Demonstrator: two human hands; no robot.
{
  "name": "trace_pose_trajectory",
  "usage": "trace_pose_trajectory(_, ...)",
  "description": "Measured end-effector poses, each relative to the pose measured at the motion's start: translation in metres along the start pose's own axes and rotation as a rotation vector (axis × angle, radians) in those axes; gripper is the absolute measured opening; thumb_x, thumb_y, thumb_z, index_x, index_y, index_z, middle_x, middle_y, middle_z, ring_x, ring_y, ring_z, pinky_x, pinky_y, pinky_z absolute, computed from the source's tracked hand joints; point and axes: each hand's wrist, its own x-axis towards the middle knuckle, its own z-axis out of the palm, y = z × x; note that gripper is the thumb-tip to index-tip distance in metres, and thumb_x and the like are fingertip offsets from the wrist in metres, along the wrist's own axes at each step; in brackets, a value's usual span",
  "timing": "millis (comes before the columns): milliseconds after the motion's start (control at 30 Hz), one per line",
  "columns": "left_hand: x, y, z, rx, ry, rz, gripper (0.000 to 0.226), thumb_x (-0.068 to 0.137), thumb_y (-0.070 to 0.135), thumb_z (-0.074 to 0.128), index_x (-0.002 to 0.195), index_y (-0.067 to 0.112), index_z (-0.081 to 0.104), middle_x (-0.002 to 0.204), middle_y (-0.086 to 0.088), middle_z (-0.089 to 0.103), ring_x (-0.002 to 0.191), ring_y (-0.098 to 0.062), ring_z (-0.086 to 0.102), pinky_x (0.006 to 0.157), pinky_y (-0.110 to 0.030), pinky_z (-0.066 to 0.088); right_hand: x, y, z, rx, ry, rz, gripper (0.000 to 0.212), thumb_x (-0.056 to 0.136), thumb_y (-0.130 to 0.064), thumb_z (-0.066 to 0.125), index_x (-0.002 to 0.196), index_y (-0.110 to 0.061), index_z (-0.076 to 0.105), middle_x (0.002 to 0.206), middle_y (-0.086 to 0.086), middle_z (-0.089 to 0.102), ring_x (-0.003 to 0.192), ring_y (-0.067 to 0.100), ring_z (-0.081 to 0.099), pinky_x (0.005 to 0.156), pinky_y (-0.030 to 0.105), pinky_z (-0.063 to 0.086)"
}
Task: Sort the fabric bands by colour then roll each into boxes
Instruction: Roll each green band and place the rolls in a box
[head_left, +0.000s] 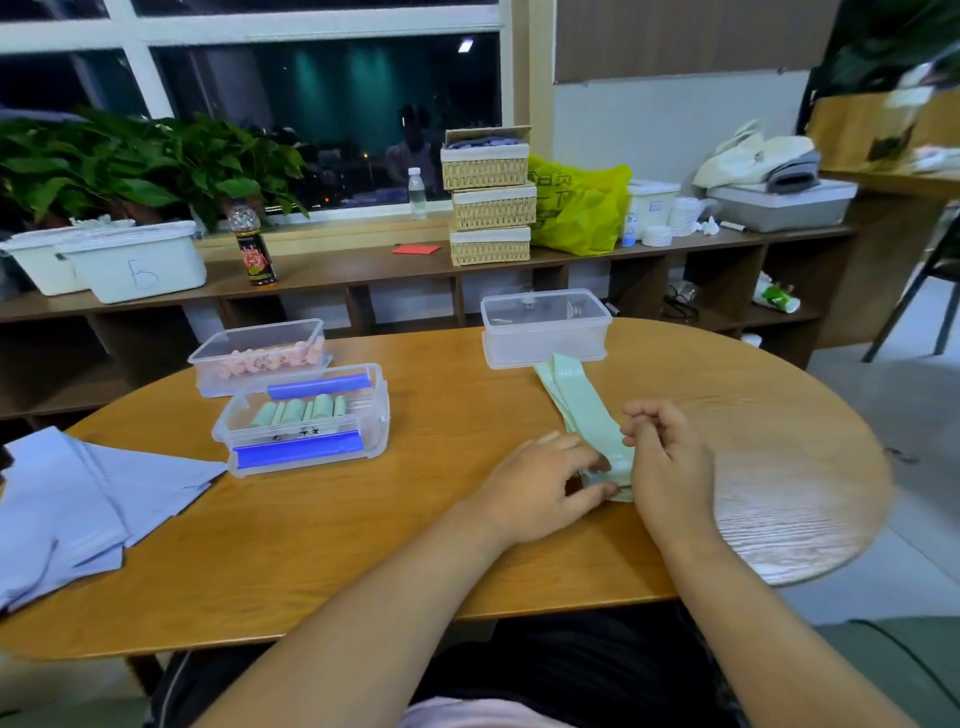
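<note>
Fingers of left hand (540, 493) and right hand (667, 462) pinch one green band (582, 402); three clear boxes (545, 332) beyond.

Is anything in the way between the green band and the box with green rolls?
Nothing visible does. The left hand and right hand hold the green band, and only bare table lies between it and the box of green rolls to its left. The pink box sits behind, off the path.
</note>
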Motion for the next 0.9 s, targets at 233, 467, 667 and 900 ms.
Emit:
trace_pose_trajectory(233,0.004,-0.002,0.006,0.062,0.083,0.035,0.017,0.107,0.033,0.056,0.111,0.024,0.07,0.108,0.01,0.064,0.101,-0.012,0.052,0.088,-0.039,0.049,-0.002,-0.001,0.004,-0.038,-0.036,0.005,0.03,0.105,-0.012,0.051,0.099,-0.035,0.069,0.09,-0.01,0.07,0.08,0.009,0.064,0.071,0.039,0.053)
trace_pose_trajectory(467,-0.029,-0.044,-0.021,0.276,0.157,-0.001,0.028,0.113,0.042,0.041,0.115,0.026,0.064,0.112,0.011,0.061,0.104,-0.013,0.055,0.088,-0.037,0.047,-0.008,-0.004,0.005,-0.022,-0.098,-0.075,0.028,0.105,-0.014,0.054,0.101,-0.035,0.071,0.094,-0.012,0.07,0.08,0.01,0.063,0.069,0.033,0.048)
trace_pose_trajectory(667,-0.085,-0.062,-0.055,0.369,0.231,-0.061,0.011,0.104,0.031,0.057,0.095,0.024,0.061,0.1,0.011,0.058,0.093,-0.013,0.054,0.081,-0.03,0.041,-0.022,-0.009,0.024,-0.14,-0.313,-0.163,0.026,0.104,-0.012,0.06,0.101,-0.034,0.073,0.081,-0.011,0.067,0.069,0.012,0.062,0.062,0.024,0.045)
trace_pose_trajectory(900,-0.113,-0.056,-0.072,0.295,0.133,-0.161,0.012,0.093,0.031,0.056,0.083,0.026,0.053,0.092,0.013,0.054,0.088,-0.008,0.049,0.081,-0.029,0.044,-0.034,-0.021,0.077,-0.556,-0.516,-0.161,0.037,0.106,-0.035,0.052,0.141,-0.025,0.057,0.129,-0.001,0.063,0.113,0.016,0.06,0.094,0.033,0.049)
